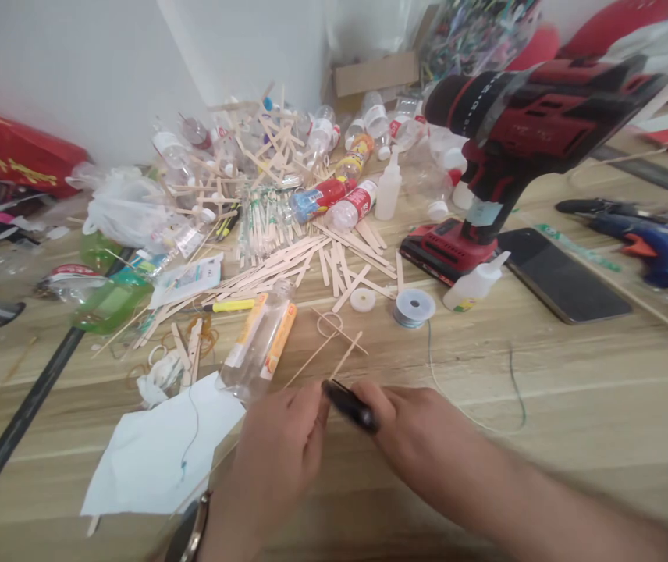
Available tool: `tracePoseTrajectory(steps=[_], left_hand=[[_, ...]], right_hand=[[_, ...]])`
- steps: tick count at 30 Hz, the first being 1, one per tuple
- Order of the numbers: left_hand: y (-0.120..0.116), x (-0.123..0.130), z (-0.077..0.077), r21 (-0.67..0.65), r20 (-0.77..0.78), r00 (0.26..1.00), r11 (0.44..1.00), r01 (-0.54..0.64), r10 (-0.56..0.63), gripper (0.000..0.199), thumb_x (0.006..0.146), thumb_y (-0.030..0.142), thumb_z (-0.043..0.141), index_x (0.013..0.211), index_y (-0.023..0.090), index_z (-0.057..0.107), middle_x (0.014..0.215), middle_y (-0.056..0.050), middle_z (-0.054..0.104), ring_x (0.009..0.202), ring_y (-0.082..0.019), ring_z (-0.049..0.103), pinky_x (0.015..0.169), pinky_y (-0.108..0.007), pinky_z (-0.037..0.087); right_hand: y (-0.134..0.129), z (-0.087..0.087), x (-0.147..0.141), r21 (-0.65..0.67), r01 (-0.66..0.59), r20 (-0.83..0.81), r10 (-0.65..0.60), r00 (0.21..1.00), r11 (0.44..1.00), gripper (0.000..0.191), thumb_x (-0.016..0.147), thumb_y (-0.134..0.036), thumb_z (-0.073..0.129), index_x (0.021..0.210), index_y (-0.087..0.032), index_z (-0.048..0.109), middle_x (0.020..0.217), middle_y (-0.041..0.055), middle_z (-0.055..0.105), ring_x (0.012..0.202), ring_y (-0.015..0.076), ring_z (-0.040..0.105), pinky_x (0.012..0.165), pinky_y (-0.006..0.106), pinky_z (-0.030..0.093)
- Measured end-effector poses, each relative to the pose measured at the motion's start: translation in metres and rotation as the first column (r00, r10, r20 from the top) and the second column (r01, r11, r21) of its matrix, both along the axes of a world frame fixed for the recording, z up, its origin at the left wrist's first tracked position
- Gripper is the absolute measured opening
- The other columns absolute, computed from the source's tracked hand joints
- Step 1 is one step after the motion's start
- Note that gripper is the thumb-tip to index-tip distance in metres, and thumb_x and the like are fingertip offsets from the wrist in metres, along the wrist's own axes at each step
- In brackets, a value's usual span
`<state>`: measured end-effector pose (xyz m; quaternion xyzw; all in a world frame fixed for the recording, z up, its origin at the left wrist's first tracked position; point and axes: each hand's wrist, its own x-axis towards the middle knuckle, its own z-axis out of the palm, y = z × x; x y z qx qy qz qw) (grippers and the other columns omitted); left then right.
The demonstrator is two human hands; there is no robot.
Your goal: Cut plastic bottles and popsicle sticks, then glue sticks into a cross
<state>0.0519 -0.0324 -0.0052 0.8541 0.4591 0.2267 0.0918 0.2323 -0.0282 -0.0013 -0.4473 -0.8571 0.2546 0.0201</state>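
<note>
My left hand (pixel 280 441) is closed, with a thin wooden stick (pixel 346 356) sticking up past its fingertips. In my right hand (pixel 413 425) is a dark, blurred hand tool with a black handle (pixel 353 407), its tip meeting the stick at my left fingers. The tool's exact kind cannot be made out. Just beyond my hands lie a small ring (pixel 330 325) and more thin sticks. A clear plastic bottle (pixel 257 343) with an orange label lies beyond my left hand. White paper (pixel 152 453) is left of that hand, with a dark thread across it.
A red and black cordless drill (pixel 503 156) stands at the right, beside a phone (pixel 562 273) and a glue gun (pixel 662 246). A thread spool (pixel 414 307) and a glue bottle (pixel 474 287) sit nearer. Craft sticks (pixel 269 269) and plastic bottles pile up at the back.
</note>
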Motion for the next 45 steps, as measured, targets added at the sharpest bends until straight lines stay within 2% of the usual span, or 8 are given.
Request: tracePoseTrajectory(steps=[7, 13, 16, 19, 25, 32, 39, 45], left_hand=[[0.000, -0.001, -0.003, 0.005, -0.013, 1.000, 1.000, -0.009, 0.009, 0.030, 0.097, 0.016, 0.035, 0.075, 0.020, 0.054, 0.060, -0.001, 0.065, 0.052, -0.016, 0.062, 0.048, -0.025, 0.040], [-0.001, -0.003, -0.001, -0.063, -0.023, 1.000, 0.998, -0.021, 0.020, 0.032, 0.096, 0.017, 0.033, 0.075, 0.021, 0.056, 0.058, 0.000, 0.063, 0.051, -0.017, 0.061, 0.047, -0.026, 0.039], [0.000, -0.002, -0.001, -0.030, -0.034, 0.999, 0.999, -0.013, 0.012, 0.032, 0.097, 0.016, 0.033, 0.075, 0.020, 0.056, 0.059, -0.001, 0.064, 0.051, -0.017, 0.062, 0.047, -0.026, 0.039], [0.000, -0.001, -0.002, 0.040, -0.053, 0.999, 0.999, -0.007, 0.009, 0.032, 0.098, 0.016, 0.034, 0.075, 0.019, 0.056, 0.059, -0.001, 0.065, 0.050, -0.017, 0.062, 0.047, -0.026, 0.038], [0.000, -0.001, -0.003, 0.065, -0.075, 0.997, 0.998, 0.003, 0.002, 0.035, 0.097, 0.014, 0.031, 0.074, 0.019, 0.057, 0.056, -0.001, 0.063, 0.046, -0.018, 0.060, 0.044, -0.028, 0.036], [-0.001, 0.000, -0.003, 0.073, -0.061, 0.998, 0.997, 0.011, -0.006, 0.032, 0.098, 0.015, 0.035, 0.075, 0.018, 0.057, 0.060, -0.003, 0.065, 0.050, -0.018, 0.062, 0.047, -0.028, 0.039], [0.000, 0.000, 0.000, -0.069, 0.020, 1.000, 0.998, 0.006, -0.005, 0.032, 0.097, 0.014, 0.035, 0.074, 0.019, 0.057, 0.062, -0.001, 0.066, 0.054, -0.017, 0.064, 0.049, -0.027, 0.042], [-0.003, 0.000, -0.001, 0.006, -0.015, 1.000, 1.000, 0.001, -0.001, 0.033, 0.100, 0.017, 0.034, 0.075, 0.018, 0.056, 0.061, -0.002, 0.065, 0.051, -0.017, 0.062, 0.048, -0.027, 0.041]], right_hand=[[-0.001, 0.001, 0.001, -0.301, 0.004, -0.365, -0.119, 0.923, 0.954, 0.054, 0.104, -0.010, 0.025, 0.063, -0.017, 0.060, 0.057, 0.0009, 0.070, 0.056, 0.0089, 0.069, 0.060, 0.015, 0.052], [-0.002, -0.019, 0.002, 0.257, -0.001, -0.069, 0.020, 0.997, 0.966, 0.029, 0.073, 0.002, 0.053, 0.095, -0.011, 0.067, 0.073, 0.0099, 0.073, 0.059, 0.0250, 0.069, 0.049, 0.029, 0.048], [-0.001, -0.015, 0.003, 0.087, 0.061, -0.198, -0.042, 0.979, 0.994, 0.022, 0.084, -0.002, 0.048, 0.081, -0.014, 0.066, 0.068, 0.0073, 0.073, 0.056, 0.0197, 0.069, 0.052, 0.025, 0.050], [-0.001, -0.007, 0.003, -0.249, -0.002, -0.433, -0.109, 0.895, 0.969, 0.053, 0.103, -0.013, 0.027, 0.062, -0.017, 0.060, 0.056, 0.0023, 0.070, 0.053, 0.0102, 0.069, 0.057, 0.016, 0.051], [-0.003, -0.020, 0.000, 0.060, 0.116, -0.287, -0.094, 0.953, 0.991, 0.025, 0.078, 0.003, 0.048, 0.089, -0.009, 0.068, 0.075, 0.0133, 0.074, 0.059, 0.0221, 0.069, 0.050, 0.027, 0.048], [0.002, 0.004, 0.004, -0.381, -0.098, -0.500, -0.116, 0.858, 0.919, 0.061, 0.106, -0.019, 0.019, 0.062, -0.017, 0.062, 0.052, 0.0008, 0.069, 0.043, 0.0086, 0.063, 0.047, 0.016, 0.049], [-0.003, -0.015, 0.002, 0.072, 0.064, -0.194, -0.049, 0.980, 0.995, 0.026, 0.074, 0.005, 0.053, 0.092, -0.008, 0.067, 0.081, 0.0158, 0.074, 0.064, 0.0257, 0.069, 0.050, 0.030, 0.046], [-0.005, -0.002, 0.001, -0.388, -0.015, -0.509, -0.201, 0.837, 0.922, 0.054, 0.105, -0.019, 0.023, 0.064, -0.018, 0.059, 0.055, 0.0026, 0.068, 0.052, 0.0109, 0.068, 0.057, 0.018, 0.052]])
